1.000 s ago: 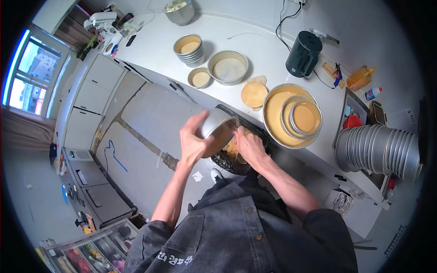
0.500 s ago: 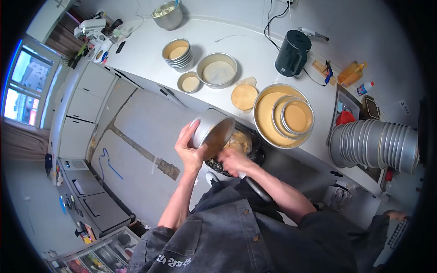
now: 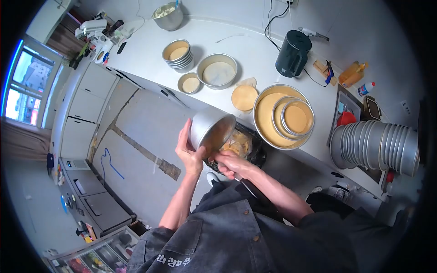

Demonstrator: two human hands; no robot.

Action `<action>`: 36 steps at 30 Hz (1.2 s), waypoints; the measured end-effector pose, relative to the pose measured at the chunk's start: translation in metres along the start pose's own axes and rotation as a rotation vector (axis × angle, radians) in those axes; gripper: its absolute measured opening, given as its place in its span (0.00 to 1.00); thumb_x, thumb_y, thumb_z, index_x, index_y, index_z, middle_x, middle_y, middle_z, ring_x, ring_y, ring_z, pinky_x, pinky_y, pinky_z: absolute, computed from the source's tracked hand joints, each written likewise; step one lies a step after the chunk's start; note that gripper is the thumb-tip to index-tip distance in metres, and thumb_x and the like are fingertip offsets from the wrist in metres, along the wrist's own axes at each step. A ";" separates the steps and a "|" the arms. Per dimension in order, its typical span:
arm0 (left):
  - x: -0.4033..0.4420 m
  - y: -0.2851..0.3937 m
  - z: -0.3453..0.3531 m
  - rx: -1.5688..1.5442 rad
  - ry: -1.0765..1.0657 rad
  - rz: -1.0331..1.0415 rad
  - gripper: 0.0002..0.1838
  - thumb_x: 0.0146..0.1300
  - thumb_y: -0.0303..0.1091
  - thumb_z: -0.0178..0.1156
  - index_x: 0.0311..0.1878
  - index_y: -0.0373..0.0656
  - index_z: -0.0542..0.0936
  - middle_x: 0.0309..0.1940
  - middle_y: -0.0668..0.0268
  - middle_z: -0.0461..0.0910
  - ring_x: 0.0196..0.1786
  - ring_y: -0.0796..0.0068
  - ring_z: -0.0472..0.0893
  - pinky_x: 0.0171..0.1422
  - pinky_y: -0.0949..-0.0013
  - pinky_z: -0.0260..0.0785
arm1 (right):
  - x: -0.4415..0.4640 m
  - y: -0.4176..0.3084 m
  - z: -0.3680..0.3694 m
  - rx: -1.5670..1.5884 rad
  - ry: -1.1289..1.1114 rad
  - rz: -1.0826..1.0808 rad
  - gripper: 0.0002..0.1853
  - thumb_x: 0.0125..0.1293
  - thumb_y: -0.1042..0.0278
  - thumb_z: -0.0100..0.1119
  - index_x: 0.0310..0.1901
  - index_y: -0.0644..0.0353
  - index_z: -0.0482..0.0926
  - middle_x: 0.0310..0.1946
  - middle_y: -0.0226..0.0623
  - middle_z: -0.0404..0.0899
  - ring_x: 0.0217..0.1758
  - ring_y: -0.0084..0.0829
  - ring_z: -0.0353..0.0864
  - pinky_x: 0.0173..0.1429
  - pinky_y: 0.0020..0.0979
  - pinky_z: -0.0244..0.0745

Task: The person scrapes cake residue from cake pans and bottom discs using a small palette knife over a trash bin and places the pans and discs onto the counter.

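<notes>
My left hand (image 3: 187,152) grips a round metal cake pan (image 3: 203,123) by its side, tilted with its mouth toward the right. Brown residue coats the inside of the pan. At the pan's rim, my right hand (image 3: 232,164) is closed around a long narrow tool (image 3: 246,183). Its metal and dark end sticks out toward my body; the other end is hidden, so its exact kind is unclear. Below both hands stands a black-lined bin (image 3: 258,157) holding yellowish cake scraps (image 3: 239,144).
On the white counter (image 3: 241,43) are a large pan (image 3: 259,129) with smaller filled pans inside, a cake disc (image 3: 244,98), a stack of pans (image 3: 183,61), and a dark kettle (image 3: 291,54). Many nested pans (image 3: 373,145) lie by the sink. Another person's dark-clothed leg (image 3: 334,204) shows at right.
My right hand has shifted slightly down and left at the pan's rim, exposing more of the scraps. The pan is tipped slightly differently. At right, the other person has moved; a leg and shoe now show.
</notes>
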State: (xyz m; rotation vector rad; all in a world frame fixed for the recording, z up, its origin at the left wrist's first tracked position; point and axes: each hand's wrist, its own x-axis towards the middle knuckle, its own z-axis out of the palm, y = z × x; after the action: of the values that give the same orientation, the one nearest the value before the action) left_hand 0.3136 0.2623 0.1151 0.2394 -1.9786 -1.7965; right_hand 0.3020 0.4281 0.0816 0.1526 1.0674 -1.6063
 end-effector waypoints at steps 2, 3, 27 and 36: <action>-0.005 0.003 -0.004 0.021 -0.034 0.009 0.47 0.40 0.21 0.59 0.73 0.34 0.73 0.65 0.57 0.74 0.68 0.62 0.74 0.78 0.63 0.60 | 0.007 0.003 -0.014 -0.190 0.263 -0.146 0.17 0.82 0.54 0.48 0.56 0.61 0.72 0.19 0.28 0.69 0.11 0.20 0.64 0.14 0.28 0.61; -0.006 0.012 -0.002 0.032 -0.037 0.013 0.47 0.42 0.22 0.60 0.75 0.35 0.71 0.65 0.57 0.73 0.67 0.62 0.74 0.77 0.63 0.61 | 0.009 0.001 -0.017 -0.390 0.383 -0.223 0.16 0.82 0.56 0.48 0.56 0.62 0.71 0.21 0.41 0.76 0.13 0.30 0.74 0.15 0.35 0.68; 0.005 0.002 -0.007 0.089 -0.059 0.041 0.38 0.36 0.19 0.61 0.61 0.38 0.86 0.59 0.55 0.81 0.63 0.62 0.79 0.72 0.64 0.67 | 0.006 0.004 -0.005 -0.194 0.089 0.068 0.15 0.81 0.55 0.51 0.49 0.61 0.74 0.17 0.23 0.64 0.12 0.19 0.62 0.15 0.27 0.58; -0.005 0.004 -0.004 0.116 -0.043 -0.076 0.39 0.36 0.19 0.63 0.61 0.37 0.85 0.61 0.55 0.80 0.65 0.62 0.79 0.72 0.63 0.68 | -0.008 0.008 0.019 -0.633 0.307 -0.211 0.15 0.80 0.60 0.47 0.47 0.63 0.78 0.18 0.43 0.76 0.11 0.37 0.74 0.16 0.41 0.70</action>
State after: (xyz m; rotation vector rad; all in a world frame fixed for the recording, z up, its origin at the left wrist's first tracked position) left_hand 0.3204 0.2611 0.1178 0.3198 -2.1339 -1.7485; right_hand 0.3195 0.4207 0.0932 -0.1496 1.8305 -1.3742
